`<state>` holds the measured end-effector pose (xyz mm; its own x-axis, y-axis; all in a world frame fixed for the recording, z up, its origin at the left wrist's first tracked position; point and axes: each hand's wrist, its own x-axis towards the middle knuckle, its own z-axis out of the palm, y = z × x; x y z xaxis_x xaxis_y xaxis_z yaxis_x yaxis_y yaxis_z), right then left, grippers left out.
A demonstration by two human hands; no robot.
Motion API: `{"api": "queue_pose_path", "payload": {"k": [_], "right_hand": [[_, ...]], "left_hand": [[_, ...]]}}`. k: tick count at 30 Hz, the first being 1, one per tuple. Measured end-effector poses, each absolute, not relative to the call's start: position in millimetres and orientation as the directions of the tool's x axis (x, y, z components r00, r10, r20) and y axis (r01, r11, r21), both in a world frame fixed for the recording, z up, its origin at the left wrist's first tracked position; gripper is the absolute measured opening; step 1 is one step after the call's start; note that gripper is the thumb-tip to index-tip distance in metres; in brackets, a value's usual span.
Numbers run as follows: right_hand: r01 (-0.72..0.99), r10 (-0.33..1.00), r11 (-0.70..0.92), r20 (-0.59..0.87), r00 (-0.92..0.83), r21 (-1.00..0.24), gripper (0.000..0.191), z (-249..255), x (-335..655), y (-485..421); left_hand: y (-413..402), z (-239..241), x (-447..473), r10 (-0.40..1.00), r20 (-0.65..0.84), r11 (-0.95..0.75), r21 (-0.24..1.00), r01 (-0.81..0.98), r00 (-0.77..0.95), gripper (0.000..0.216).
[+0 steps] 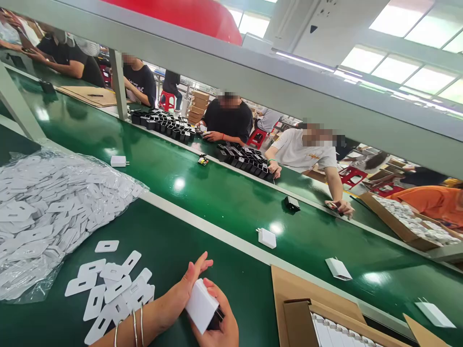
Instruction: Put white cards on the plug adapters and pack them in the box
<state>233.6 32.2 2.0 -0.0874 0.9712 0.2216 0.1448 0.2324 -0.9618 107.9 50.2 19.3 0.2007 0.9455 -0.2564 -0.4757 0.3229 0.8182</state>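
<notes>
A white plug charger housing (201, 304), with something black at its lower right side, sits tilted between my two hands. My right hand (227, 315) wraps its fingers round it from the right. Against the upper left of the housing rests the palm of my left hand (185, 285), its fingers stretched out. Thin bangles circle that wrist. Beside my left forearm lies a loose pile of flat white plates (117, 288), each with a rectangular slot. Farther left, a clear plastic bag (65, 212) holds many more such plates.
Ahead runs a green conveyor belt (231, 212) carrying spaced white chargers (266, 238) and a black housing (291, 204). A cardboard box (298, 320) of white pieces stands at right. Co-workers sit opposite, near clustered black housings (246, 159). A metal beam (253, 72) crosses above.
</notes>
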Motion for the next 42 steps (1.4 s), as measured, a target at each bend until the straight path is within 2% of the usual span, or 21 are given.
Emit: {"api": "queue_pose_path", "payload": {"k": [3, 7, 9, 11, 16, 21, 28, 31, 35, 39, 42], "right_hand": [[0.07, 0.988, 0.085, 0.075, -0.134, -0.994, 0.059, 12.0, 239.6, 33.3], [-0.076, 0.948, -0.187, -0.159, -0.275, -0.979, 0.079, 20.1, 247.7, 39.6], [-0.119, 0.941, -0.237, -0.197, -0.275, -0.964, 0.085, 16.9, 246.8, 41.9], [-0.173, 0.953, -0.209, -0.161, -0.256, -0.963, 0.091, 12.0, 242.5, 42.6], [-0.129, 0.925, -0.19, -0.133, -0.356, -0.973, 0.064, 14.8, 232.7, 42.3], [-0.067, 0.906, -0.217, -0.175, -0.385, -0.974, 0.058, 27.1, 233.3, 43.6], [-0.043, 0.898, -0.165, -0.132, -0.419, -0.985, 0.056, 32.2, 235.1, 40.8], [-0.091, 0.891, -0.092, -0.041, -0.452, -0.992, 0.056, 34.2, 235.7, 36.1], [-0.028, 0.874, 0.042, 0.05, -0.483, -0.999, 0.052, 39.6, 234.7, 32.9], [0.069, 0.877, 0.158, 0.108, -0.469, -0.985, 0.053, 40.7, 236.8, 35.0], [0.163, 0.866, 0.309, 0.206, -0.457, -0.937, 0.055, 38.8, 240.3, 37.8]], "left_hand": [[44.3, 26.9, 110.4, 0.957, -0.231, 0.288, 0.816, -0.501, 0.174, 0.106], [34.1, 44.2, 108.7, 0.955, -0.171, 0.28, 0.794, -0.54, 0.243, 0.09], [33.6, 49.3, 107.5, 0.965, -0.169, 0.25, 0.819, -0.516, 0.199, 0.08], [36.9, 51.4, 107.3, 0.977, -0.181, 0.212, 0.845, -0.491, 0.11, 0.075], [47.8, 52.8, 109.5, 0.913, -0.398, 0.376, 0.744, -0.553, 0.086, 0.075], [46.6, 52.8, 109.1, 0.959, -0.277, 0.217, 0.861, -0.46, -0.065, 0.069], [33.5, 54.8, 111.2, 0.99, -0.142, 0.135, 0.858, -0.495, 0.024, 0.064], [29.3, 57.2, 110.1, 0.993, -0.072, 0.115, 0.805, -0.581, 0.097, 0.066], [30.6, 53.3, 109.6, 0.987, -0.127, 0.158, 0.664, -0.731, 0.098, 0.071], [34.8, 46.9, 110.8, 0.97, -0.2, 0.234, 0.629, -0.741, 0.137, 0.073], [36.7, 47.0, 110.4, 0.946, -0.259, 0.315, 0.591, -0.743, 0.195, 0.078]]}}
